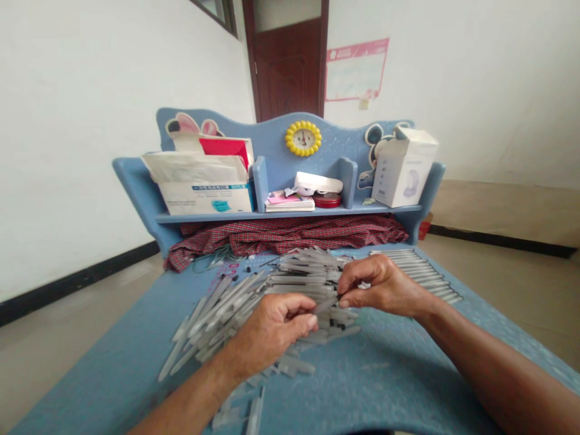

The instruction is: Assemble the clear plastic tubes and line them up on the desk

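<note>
Between my two hands lies a translucent pen (325, 304), slanting up to the right. My left hand (283, 320) pinches its lower end between thumb and fingers. At the upper end, the thumb and forefinger of my right hand (374, 284) are closed on its tip, where a small dark piece shows; the fingers partly hide it. Under and behind my hands spreads a loose heap of similar clear pen parts (226, 308), some with dark ends. Beyond my right wrist, several pens (421, 272) lie side by side in a neat row.
The blue desk (362, 386) has a raised shelf holding a mask box (211, 198), a white carton (403, 172), papers (290, 204) and a red round tin (327, 200). A yellow clock (303, 138) is on the backboard. Checked cloth (290, 232) lies bunched underneath. Loose clear pieces (242, 411) are near the front.
</note>
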The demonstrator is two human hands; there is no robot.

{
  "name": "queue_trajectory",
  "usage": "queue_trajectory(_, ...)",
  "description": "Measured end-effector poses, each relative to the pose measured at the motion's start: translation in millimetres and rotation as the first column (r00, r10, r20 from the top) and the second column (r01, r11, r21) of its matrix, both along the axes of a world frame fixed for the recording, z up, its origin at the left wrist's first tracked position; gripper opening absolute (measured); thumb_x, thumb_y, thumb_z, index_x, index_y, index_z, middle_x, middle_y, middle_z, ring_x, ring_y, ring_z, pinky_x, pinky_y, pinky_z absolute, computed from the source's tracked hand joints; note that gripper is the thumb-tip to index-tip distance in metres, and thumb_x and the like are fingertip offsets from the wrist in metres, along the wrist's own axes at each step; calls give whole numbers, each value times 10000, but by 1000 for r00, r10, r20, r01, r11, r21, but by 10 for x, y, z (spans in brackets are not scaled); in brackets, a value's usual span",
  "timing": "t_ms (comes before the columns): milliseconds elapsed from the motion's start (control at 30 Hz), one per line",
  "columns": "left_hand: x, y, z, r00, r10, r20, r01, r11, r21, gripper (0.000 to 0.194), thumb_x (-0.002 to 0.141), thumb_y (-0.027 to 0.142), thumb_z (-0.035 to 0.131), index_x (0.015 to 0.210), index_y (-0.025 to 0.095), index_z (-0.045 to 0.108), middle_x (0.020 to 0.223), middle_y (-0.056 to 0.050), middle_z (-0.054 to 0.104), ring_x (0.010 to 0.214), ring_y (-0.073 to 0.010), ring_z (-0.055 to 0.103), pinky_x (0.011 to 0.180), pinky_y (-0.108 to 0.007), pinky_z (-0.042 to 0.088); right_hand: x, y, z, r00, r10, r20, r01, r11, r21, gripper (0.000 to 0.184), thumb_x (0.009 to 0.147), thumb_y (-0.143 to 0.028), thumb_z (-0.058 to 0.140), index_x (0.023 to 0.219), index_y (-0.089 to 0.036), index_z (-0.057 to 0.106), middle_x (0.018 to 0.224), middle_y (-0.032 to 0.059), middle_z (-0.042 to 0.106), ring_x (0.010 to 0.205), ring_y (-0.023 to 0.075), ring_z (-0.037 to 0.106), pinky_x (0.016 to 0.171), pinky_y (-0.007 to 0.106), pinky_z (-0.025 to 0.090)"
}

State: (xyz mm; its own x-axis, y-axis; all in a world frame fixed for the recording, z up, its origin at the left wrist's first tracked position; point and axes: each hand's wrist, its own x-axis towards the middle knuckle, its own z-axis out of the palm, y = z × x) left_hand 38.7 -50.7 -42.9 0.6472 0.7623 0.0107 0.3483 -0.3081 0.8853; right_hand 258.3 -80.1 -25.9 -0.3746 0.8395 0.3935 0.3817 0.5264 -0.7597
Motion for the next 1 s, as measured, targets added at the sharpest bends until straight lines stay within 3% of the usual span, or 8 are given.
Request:
queue_trajectory(267,-30,31,-11,994,-67,-91,70,997,33,196,776,270,528,840,144,663,705,9,646,630,-114,542,580,-214,409,-13,8,-5,992,69,108,-83,988,129,163,761,-255,685,671,-121,660,607,14,613,555,94,547,523,199,424)
queue_trajectory(667,-20,4,41,989,-77,-129,81,996,23,180,786,238,487,783,150,644,680,23,630,599,-98,535,583,-208,412,-22,53,-116,998,12,54,-7,996,-87,251,739,-350,699,667,-115,647,563,-7,573,514,79,479,468,183,385)
queue_trajectory(800,-24,5,58,988,-85,-126,87,996,17,189,789,233,471,759,157,641,677,26,619,586,-92,526,575,-205,408,-8,72,-132,999,-14,47,17,998,-66,254,741,-357,698,673,-116,650,559,-9,571,528,82,483,476,179,380)
queue_trajectory(1000,-18,-7,67,990,-53,-132,59,997,47,187,786,233,464,755,160,633,667,26,608,596,-98,528,572,-210,395,30,33,-83,981,-47,190,51,999,-17,190,743,-297,698,811,-120,683,620,2,606,554,97,508,501,195,390)
